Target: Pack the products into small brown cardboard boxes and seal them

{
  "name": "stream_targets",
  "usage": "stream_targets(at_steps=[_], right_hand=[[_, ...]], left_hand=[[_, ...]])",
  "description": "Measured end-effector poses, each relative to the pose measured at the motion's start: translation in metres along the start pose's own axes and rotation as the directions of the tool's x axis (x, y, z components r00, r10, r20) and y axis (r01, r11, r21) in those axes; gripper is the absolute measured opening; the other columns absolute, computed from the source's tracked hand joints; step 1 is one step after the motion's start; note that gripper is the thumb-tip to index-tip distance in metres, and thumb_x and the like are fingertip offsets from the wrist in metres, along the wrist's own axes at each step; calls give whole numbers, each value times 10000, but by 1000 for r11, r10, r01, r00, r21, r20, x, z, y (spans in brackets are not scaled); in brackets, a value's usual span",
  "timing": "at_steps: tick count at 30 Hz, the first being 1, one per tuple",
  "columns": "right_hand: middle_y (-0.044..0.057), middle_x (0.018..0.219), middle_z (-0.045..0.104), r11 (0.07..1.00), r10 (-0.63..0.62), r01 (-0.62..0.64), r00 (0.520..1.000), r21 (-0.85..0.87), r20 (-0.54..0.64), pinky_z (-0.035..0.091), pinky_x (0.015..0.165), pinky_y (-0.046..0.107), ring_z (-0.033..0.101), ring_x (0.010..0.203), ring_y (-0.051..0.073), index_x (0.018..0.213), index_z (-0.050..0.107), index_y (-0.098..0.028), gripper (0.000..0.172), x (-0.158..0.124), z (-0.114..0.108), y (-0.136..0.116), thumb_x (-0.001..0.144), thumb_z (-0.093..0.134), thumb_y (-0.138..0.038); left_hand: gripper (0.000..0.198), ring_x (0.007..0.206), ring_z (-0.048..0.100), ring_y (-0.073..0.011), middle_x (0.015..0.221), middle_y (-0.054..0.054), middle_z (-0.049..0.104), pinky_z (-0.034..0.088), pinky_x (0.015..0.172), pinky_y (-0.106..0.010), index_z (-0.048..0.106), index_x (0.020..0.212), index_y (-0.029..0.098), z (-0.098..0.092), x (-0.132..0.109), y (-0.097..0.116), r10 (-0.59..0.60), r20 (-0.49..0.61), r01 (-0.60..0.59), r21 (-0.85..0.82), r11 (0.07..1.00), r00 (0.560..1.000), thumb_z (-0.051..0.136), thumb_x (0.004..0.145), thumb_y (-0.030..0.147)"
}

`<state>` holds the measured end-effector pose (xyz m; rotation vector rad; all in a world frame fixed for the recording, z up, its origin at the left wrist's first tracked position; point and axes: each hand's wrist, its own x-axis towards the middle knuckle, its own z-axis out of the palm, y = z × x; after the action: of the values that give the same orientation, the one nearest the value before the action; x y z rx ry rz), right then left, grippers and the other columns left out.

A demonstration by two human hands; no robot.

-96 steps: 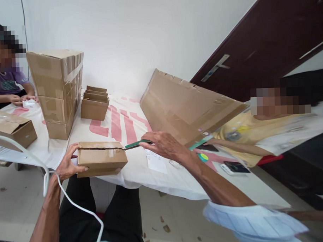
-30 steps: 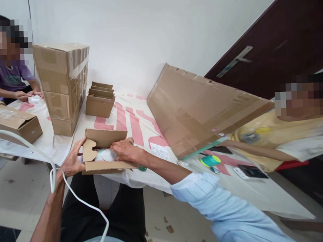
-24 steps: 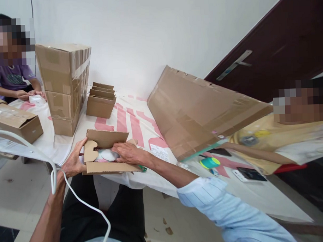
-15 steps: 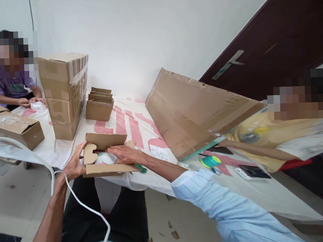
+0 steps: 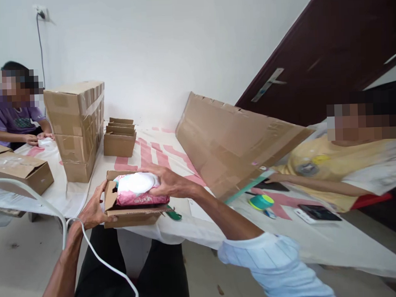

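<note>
A small open box (image 5: pixel 132 221) was at the near edge of the cloth-covered table (image 5: pixel 201 237), a pink-and-white packet (image 5: pixel 139 197) at its mouth, partly above the rim. The right hand (image 5: pixel 168 183) had its fingers clamped on the packet's right end; the left hand (image 5: pixel 93 209) gripped the box's left end, thumb and fingers spread around it. Behind, beside taped stacked boxes (image 5: pixel 69 127), stood a flapped carton (image 5: pixel 119 145), contents hidden

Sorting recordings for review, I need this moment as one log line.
left hand: holding open box | right hand: gripping pink-and-white packet | packet: at box opening | green handle: beside box
</note>
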<state>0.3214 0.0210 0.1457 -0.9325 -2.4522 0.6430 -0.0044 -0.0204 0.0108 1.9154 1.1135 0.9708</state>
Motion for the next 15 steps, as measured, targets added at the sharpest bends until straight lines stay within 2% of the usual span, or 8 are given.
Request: stream_targets(at_steps=[2,3,6,8,11,12,15], right_hand=[[102,1346,708,994,34,-24,995,109,-94,525,1048,408,660,1229,289,1371,681,-191,627,-2,-19,-4,750,762,-211],[92,1311,720,986,55,-32,990,166,-131,532,1025,395,673,1196,280,1346,695,-190,599,-3,-26,-5,754,771,-234],[80,1253,728,941,103,-25,971,338,-215,551,966,366,687,1125,259,1277,725,-186,544,1,-38,-1,756,821,-311],[80,1239,726,897,125,-7,963,443,-238,557,958,365,687,1105,249,1264,722,-185,575,8,-37,5,734,868,-353],[72,1191,733,805,156,1,965,594,-213,564,959,382,696,1068,234,1298,681,-202,678,26,-27,14,691,919,-387],[69,1172,735,775,167,-1,965,632,-203,567,957,388,699,1056,232,1301,669,-208,702,33,-24,17,677,931,-397],[81,1176,732,730,196,40,944,682,-265,571,962,401,701,1061,242,1269,649,-215,689,49,-15,23,697,927,-479]], left_hand=[[1339,1582,393,-466,1763,-183,333,494,1160,-655,204,1733,353,-16,-1,-1,11,65,-9,-21,1000,998,986,650,435],[1235,1586,396,-459,1759,-170,358,489,1170,-656,278,1715,361,-26,0,-1,19,72,-16,-35,999,997,964,692,456],[870,1577,430,-432,1701,-160,470,479,1198,-628,506,1613,325,-57,12,13,39,-52,-43,-79,996,998,846,842,538],[892,1571,443,-430,1672,-171,509,463,1215,-617,487,1627,310,-67,28,33,63,-107,-76,-122,990,992,837,849,571],[1150,1586,417,-445,1706,-168,465,428,1247,-619,320,1709,326,-59,59,68,118,-46,-124,-184,975,992,916,760,584],[1188,1594,401,-446,1723,-157,442,403,1269,-615,307,1715,318,-53,68,78,127,-49,-134,-184,974,991,931,740,584],[1110,1601,385,-431,1735,-129,424,345,1317,-580,373,1690,280,-39,91,98,144,-161,-172,-183,968,977,904,768,599]])
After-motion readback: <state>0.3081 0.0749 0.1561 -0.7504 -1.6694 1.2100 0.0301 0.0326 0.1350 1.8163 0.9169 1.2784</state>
